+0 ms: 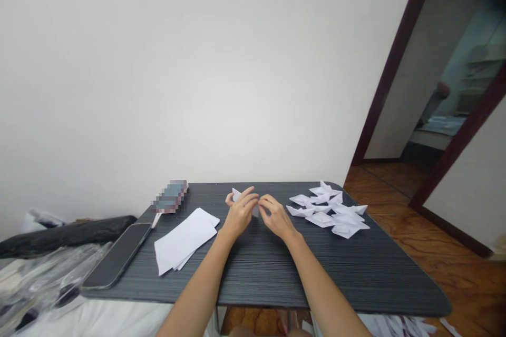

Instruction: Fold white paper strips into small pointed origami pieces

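Between my hands, above the dark table, is a small folded piece of white paper [236, 195], largely covered by my fingers. My left hand [240, 213] grips it, with a white corner poking out past the thumb. My right hand [274, 214] pinches at the paper's right side, fingertips close to those of my left hand. To the right lies a cluster of several folded white paper boats [321, 209]. A small stack of flat white paper sheets [185, 239] rests to the left of my left forearm.
The dark table [269, 279] stands against a white wall. A black phone [118, 257] lies along its left edge, near a blurred-out object [171, 197]. Plastic wrapping and a long black bundle [67, 234] are left of the table. Paper strips [395, 325] lie below, right.
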Tool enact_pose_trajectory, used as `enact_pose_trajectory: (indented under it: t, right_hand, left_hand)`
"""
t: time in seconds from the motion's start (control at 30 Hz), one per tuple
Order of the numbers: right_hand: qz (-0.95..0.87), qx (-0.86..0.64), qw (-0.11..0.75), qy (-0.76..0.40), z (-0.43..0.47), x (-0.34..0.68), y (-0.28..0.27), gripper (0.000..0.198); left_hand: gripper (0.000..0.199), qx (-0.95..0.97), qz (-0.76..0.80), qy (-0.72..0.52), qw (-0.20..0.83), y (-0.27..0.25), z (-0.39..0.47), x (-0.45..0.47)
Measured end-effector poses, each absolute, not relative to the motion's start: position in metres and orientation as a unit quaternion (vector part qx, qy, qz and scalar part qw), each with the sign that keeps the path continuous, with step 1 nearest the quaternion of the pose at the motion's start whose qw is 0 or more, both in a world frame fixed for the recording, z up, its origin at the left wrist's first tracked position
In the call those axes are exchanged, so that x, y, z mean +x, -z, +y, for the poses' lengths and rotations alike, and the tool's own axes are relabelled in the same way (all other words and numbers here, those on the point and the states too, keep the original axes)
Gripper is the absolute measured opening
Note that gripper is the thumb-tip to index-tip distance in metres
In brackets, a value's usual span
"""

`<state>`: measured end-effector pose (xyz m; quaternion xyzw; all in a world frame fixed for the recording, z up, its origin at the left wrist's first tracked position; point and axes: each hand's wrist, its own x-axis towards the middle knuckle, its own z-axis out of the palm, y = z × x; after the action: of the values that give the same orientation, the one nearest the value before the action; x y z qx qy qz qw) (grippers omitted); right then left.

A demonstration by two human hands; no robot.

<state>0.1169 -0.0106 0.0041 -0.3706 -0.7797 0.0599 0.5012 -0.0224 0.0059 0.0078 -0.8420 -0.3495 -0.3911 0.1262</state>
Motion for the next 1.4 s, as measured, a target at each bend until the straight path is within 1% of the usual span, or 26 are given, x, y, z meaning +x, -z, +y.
enact_pose_trajectory:
  t: [0.13,0.27,0.37,0.5,0.57,0.67,0.73,0.87,0.97,1.03,1.1,1.17,1.23,1.3,1.4]
  right_hand:
    - [-0.773,-0.365,0.513,-0.076,-0.009,0.118,-0.004,0.017]
    - [-0.757,-0.372,0.528,-0.095,-0.008,0.122,-0.006,0.015]
    - [-0.747,-0.375,0.539,-0.103,-0.006,0.125,-0.005,0.014]
    - [-0.739,-0.38,0.546,-0.109,-0.006,0.127,-0.004,0.014]
    - [-0.744,-0.378,0.539,-0.112,-0.008,0.127,-0.005,0.014]
    - [-0.758,-0.368,0.525,-0.121,-0.012,0.124,-0.008,0.014]
    - [-0.751,-0.368,0.535,-0.126,-0.014,0.123,-0.01,0.014]
    - [-0.688,-0.379,0.598,-0.162,-0.008,0.124,-0.008,0.015]
    - [-0.606,-0.379,0.646,-0.268,0.001,0.125,-0.002,0.016]
    - [-0.536,-0.365,0.662,-0.376,0.005,0.125,0.002,0.03]
    - [-0.503,-0.34,0.634,-0.478,0.007,0.124,0.007,0.046]
    - [-0.509,-0.326,0.585,-0.54,0.007,0.122,0.011,0.049]
    - [-0.516,-0.336,0.565,-0.549,0.007,0.12,0.014,0.043]
    - [-0.507,-0.355,0.578,-0.532,0.007,0.121,0.015,0.039]
    - [-0.489,-0.353,0.599,-0.526,0.009,0.124,0.016,0.039]
  left_hand:
    - [0.02,-0.854,-0.36,0.341,0.158,-0.005,0.011,-0.023]
    - [0.02,-0.833,-0.394,0.342,0.183,-0.007,0.019,-0.035]
    - [0.02,-0.786,-0.445,0.38,0.198,-0.011,0.025,-0.053]
    - [0.023,-0.652,-0.544,0.487,0.205,-0.017,0.026,-0.073]
    - [0.021,-0.665,-0.525,0.497,0.187,-0.021,0.021,-0.073]
    - [0.017,-0.809,-0.4,0.411,0.13,-0.023,0.013,-0.061]
    - [0.018,-0.853,-0.351,0.376,0.09,-0.023,0.011,-0.052]
    - [0.017,-0.849,-0.343,0.401,-0.014,-0.018,0.016,-0.042]
    - [0.016,-0.802,-0.368,0.463,-0.087,-0.014,0.019,-0.039]
    - [0.014,-0.747,-0.399,0.516,-0.128,-0.01,0.02,-0.036]
    - [0.012,-0.692,-0.422,0.561,-0.169,-0.005,0.022,-0.033]
    - [0.013,-0.654,-0.43,0.589,-0.203,-0.001,0.023,-0.03]
    - [0.014,-0.641,-0.426,0.593,-0.237,0.002,0.024,-0.029]
    - [0.018,-0.643,-0.421,0.572,-0.288,0.004,0.024,-0.03]
    - [0.025,-0.64,-0.394,0.526,-0.398,0.002,0.023,-0.032]
